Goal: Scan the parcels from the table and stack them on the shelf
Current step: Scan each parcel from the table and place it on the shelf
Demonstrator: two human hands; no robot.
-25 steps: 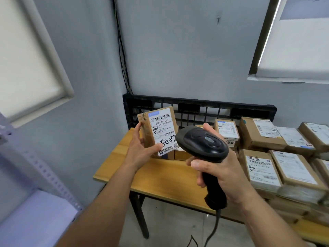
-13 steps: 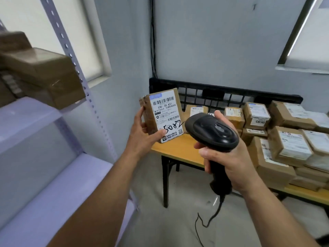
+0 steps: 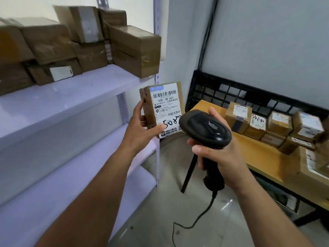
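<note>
Left hand (image 3: 140, 130) grips the labelled parcel (image 3: 166, 104), now beside the shelf (image 3: 71, 97); right hand (image 3: 222, 157) grips the barcode scanner (image 3: 204, 129). Stacked boxes (image 3: 135, 49) fill its upper-left tier.

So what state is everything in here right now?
Parcel: upright, label showing, held by left hand.
Scanner: gripped by right hand, beside the parcel.
Shelf: upper level loaded with stacked boxes.
Table: more parcels waiting on it.
</note>
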